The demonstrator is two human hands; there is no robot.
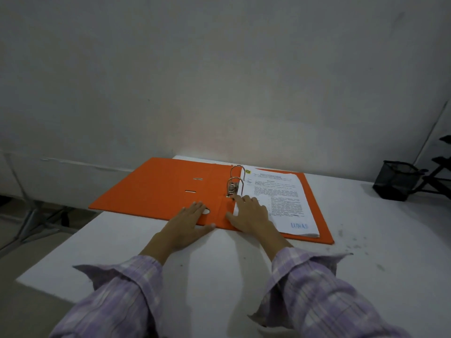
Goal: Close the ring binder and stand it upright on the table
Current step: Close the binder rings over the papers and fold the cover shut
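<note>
An orange ring binder [158, 189] lies open and flat on the white table [219, 276]. Its left cover hangs past the table's left edge. Two metal rings [235, 178] stand up at the spine, with a lever clip below them. A stack of printed pages [280, 201] rests on the right cover. My left hand [189, 222] lies flat on the near edge of the spine, fingers spread, beside the finger hole. My right hand [251, 214] rests on the lower left corner of the pages, its index finger touching the base of the lever clip. Neither hand grips anything.
A black mesh pen holder [396, 182] stands at the table's far right, with a black rack [439, 172] behind it. A grey wall rises just behind the binder. Folding metal legs [36, 220] stand on the floor to the left.
</note>
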